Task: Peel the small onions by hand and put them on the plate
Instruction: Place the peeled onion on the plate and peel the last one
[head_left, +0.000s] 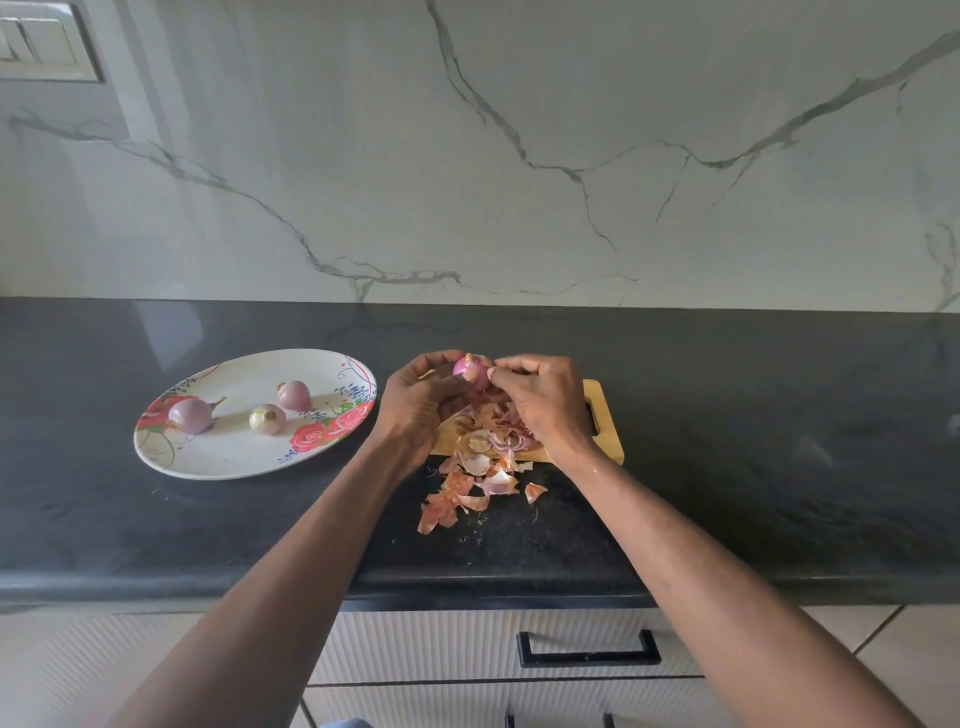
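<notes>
**Fourth onion mid-peel above the cutting board**

The left hand (421, 400) curls around a small onion (471, 370) at frame centre, held above the wooden cutting board (605, 415), while the right hand (540, 395) pinches at its skin with curled fingers (501, 370). It looks nearly stripped. Three peeled onions (267, 418) sit on the floral plate (208, 460), centre left. Next, I'd judge, comes a short carry leftward to the plate. Loose peels (467, 483) spill off the board toward the table (727, 441) edge; the path between looks open.
</notes>
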